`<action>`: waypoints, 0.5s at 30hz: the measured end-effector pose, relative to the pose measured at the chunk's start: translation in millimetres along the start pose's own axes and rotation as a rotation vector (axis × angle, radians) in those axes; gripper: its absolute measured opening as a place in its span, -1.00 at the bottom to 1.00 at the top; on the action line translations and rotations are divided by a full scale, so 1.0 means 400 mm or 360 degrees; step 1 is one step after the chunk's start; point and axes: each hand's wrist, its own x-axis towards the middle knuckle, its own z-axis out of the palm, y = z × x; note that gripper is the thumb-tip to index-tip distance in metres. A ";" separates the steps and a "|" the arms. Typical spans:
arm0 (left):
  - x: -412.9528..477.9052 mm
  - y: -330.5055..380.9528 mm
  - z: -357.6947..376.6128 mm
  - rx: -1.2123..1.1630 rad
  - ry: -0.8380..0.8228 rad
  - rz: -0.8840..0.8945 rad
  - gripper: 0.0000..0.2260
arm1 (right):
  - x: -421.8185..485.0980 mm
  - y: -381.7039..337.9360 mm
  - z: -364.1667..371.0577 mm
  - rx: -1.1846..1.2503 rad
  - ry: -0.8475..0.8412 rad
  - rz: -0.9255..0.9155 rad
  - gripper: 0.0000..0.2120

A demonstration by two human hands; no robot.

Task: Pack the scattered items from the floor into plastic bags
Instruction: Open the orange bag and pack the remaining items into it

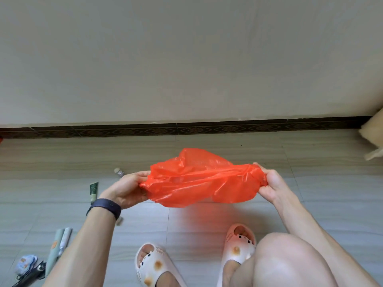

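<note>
A thin red plastic bag (199, 179) is stretched in the air between both hands, above the tiled floor. My left hand (127, 188) grips its left edge, and a dark wristband sits on that wrist. My right hand (271, 183) pinches the right edge. On the floor to the left lie a green tube (93, 191), a small bottle (119, 172), two pale tubes (60, 243), a small blue patterned item (24, 264) and a black object (31, 275) at the bottom left corner.
I am crouched, with both feet in white slippers (151, 264) (238, 243) and my right knee (290, 264) in front of me. A wall with a dark patterned skirting (186, 128) runs behind the bag. A beige object (373, 131) sticks in at the right edge.
</note>
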 end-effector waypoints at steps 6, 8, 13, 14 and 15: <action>-0.017 0.025 0.061 0.0320 -0.0066 0.0027 -0.83 | -0.005 0.015 0.025 -0.0139 -0.0038 -0.0158 -0.78; -0.006 0.015 0.058 0.0978 0.0051 0.0043 -0.79 | -0.006 0.015 0.032 -0.0153 -0.0072 -0.0187 -0.83; 0.015 0.025 0.009 0.1827 0.0220 0.0087 -0.51 | 0.004 0.010 0.030 -0.0524 -0.0170 -0.0396 -0.74; 0.018 0.026 0.003 0.1922 0.0259 0.0148 -0.57 | 0.013 0.011 0.024 -0.0704 -0.0142 -0.0491 -0.72; 0.021 0.024 -0.002 0.1989 0.0336 0.0242 -0.67 | 0.020 0.012 0.015 -0.0982 -0.0092 -0.0622 -0.71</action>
